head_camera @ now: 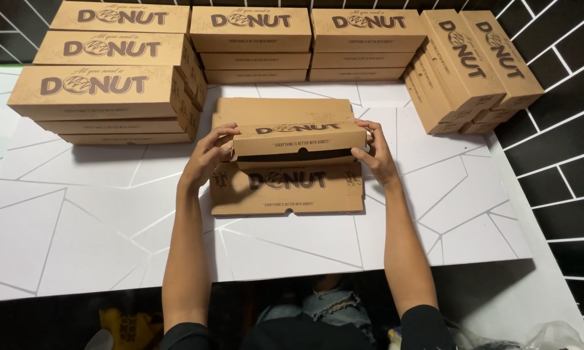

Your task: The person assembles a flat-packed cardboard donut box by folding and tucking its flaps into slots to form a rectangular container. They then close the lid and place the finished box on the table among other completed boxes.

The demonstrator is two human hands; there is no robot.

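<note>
**Both hands on a half-folded box at the middle of the counter**

At the centre of the white counter (78, 214), a brown cardboard box (298, 139) sits partly folded, its front flap raised so that a dark slot shows beneath the flap's lower edge. Both hands grip it at the ends. The left hand (208, 155) clasps the left end, fingers curled over the top corner and thumb against the front. The right hand (375, 154) clasps the right end in the same way, fingers on top and thumb at the front face.

Under and in front of that box lies a flat box panel (285, 191), printed side up, touching the counter and reaching toward the person. Whether it is part of the held box or a separate sheet cannot be told.

Finished boxes stand around the back edge: a left stack (97, 91) stepped in three tiers, a rear stack (308, 45) two boxes wide, and a right stack (467, 68) set at an angle near the black tiled wall (558, 129). All stand apart from the hands.
</note>
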